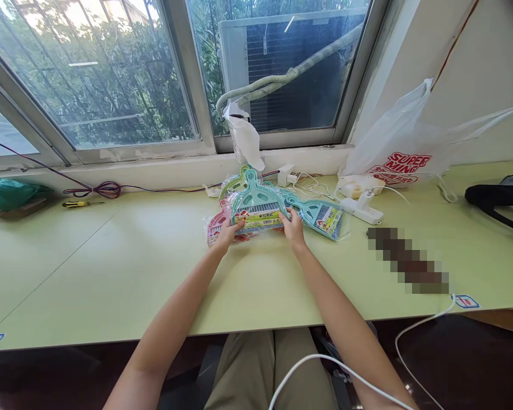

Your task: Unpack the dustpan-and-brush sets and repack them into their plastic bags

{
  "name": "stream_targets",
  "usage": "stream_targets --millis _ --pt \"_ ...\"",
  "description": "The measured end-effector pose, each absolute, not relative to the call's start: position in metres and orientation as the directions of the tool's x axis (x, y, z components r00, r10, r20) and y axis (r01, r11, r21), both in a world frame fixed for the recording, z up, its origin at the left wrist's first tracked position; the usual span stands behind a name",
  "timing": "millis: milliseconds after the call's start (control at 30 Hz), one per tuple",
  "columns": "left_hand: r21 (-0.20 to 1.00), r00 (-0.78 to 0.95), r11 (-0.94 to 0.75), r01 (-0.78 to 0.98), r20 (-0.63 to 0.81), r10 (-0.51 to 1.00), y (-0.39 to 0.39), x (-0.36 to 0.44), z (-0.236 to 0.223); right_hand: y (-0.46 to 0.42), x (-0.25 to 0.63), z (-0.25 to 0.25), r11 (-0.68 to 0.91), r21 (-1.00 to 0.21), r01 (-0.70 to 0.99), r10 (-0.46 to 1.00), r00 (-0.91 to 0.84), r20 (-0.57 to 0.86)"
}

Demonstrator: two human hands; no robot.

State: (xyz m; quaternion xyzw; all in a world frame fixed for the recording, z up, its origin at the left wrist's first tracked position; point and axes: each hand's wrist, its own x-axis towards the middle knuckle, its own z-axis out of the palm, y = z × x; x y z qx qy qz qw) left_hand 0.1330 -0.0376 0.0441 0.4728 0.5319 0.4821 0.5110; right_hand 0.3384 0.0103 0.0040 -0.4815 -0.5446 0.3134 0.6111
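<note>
A mint-green dustpan-and-brush set (256,200) in clear plastic, with a yellow label, is between my hands near the window side of the table. My left hand (226,234) grips its lower left edge, fingers closed on the wrap. On the other side, my right hand (292,229) pinches the lower right corner. Beside and behind it are more wrapped sets: a pink one (216,226) at the left, a light green one (234,183) behind, and a teal one (318,215) lying to the right. The held set partly covers them.
A power strip (361,210) with white cables lies right of the sets, near a white plastic bag (393,151). A screwdriver (77,204) and coiled cable (106,189) lie at left. A blurred-out object (408,261) lies at right. A white cable (410,336) hangs over the front edge.
</note>
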Motion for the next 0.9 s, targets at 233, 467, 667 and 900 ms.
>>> stream_targets --millis 233,467,667,900 --pt "0.988 0.026 0.152 0.041 -0.153 0.988 -0.035 0.125 0.042 0.008 0.349 0.013 0.137 -0.991 -0.004 0.976 0.172 0.134" --pt "0.997 -0.078 0.065 0.03 -0.062 0.995 -0.032 0.124 0.042 0.005 0.348 0.016 0.27 -0.921 0.282 0.937 0.145 0.319" --pt "0.999 -0.055 -0.035 0.007 0.036 0.998 -0.032 0.124 0.039 0.007 0.348 0.013 0.296 -0.886 0.357 0.923 0.133 0.362" --pt "0.99 -0.153 -0.036 0.139 0.057 0.987 -0.029 0.121 0.036 -0.003 0.343 0.016 0.291 -0.888 0.355 0.945 0.037 0.325"
